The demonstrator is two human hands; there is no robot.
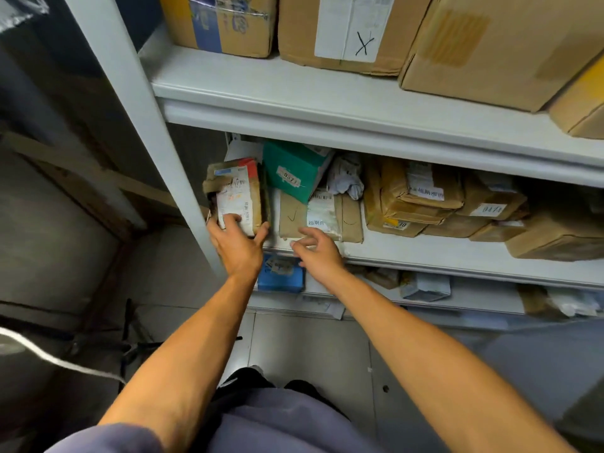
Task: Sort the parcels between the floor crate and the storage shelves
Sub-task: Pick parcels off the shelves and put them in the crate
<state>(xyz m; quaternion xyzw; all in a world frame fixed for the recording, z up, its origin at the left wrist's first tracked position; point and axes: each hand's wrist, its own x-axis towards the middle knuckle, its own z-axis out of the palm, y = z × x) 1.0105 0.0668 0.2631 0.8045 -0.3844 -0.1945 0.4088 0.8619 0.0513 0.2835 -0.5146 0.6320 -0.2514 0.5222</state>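
Note:
My left hand (237, 245) grips the near end of a brown parcel with white labels and a red corner (237, 191), which stands at the left end of the middle shelf (425, 259). My right hand (315, 251) hovers with spread fingers at the shelf's front edge, just in front of a flat brown parcel with a white label (322, 215). A teal box numbered 0371 (291, 168) leans on the flat parcel behind. The floor crate is out of view.
Several brown taped parcels (425, 197) fill the middle shelf to the right. Large cardboard boxes (340, 31) stand on the upper shelf. A blue parcel (281, 273) and others lie on the lower shelf. The white shelf post (157, 152) rises just left of my left hand.

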